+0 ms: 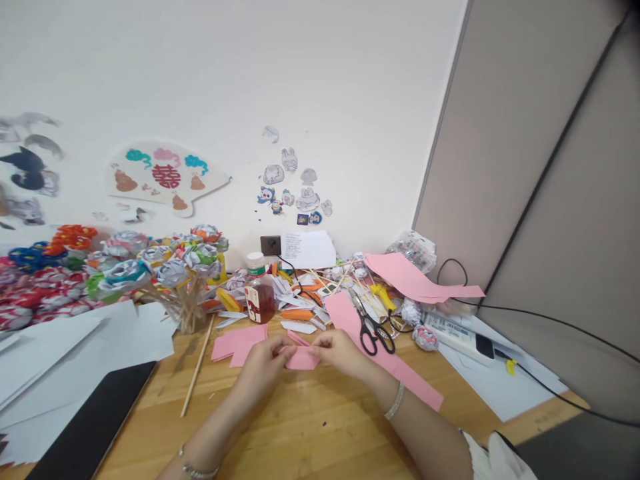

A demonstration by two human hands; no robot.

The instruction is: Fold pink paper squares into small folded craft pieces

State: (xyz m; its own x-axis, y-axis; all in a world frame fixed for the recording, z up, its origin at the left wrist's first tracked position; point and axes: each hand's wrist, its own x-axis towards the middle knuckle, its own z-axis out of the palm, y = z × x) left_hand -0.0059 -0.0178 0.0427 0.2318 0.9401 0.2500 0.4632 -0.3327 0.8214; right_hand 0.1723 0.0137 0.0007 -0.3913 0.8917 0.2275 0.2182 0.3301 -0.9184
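Both my hands meet over the wooden table (310,413) and pinch a small pink paper piece (303,358) between them. My left hand (267,362) grips its left side with fingers curled. My right hand (340,350) grips its right edge, a bracelet on that wrist. Just behind the left hand lie several pink paper pieces (235,343). A long pink strip (400,373) runs under my right forearm, with black-handled scissors (373,327) lying on its far end.
A bottle of brown liquid (259,297) stands behind the hands. Paper flowers on sticks (165,273) fill the back left. A wooden skewer (197,367), white sheets (60,347), a black tablet (90,420), pink sheets (420,280) and cables (550,393) surround the work spot.
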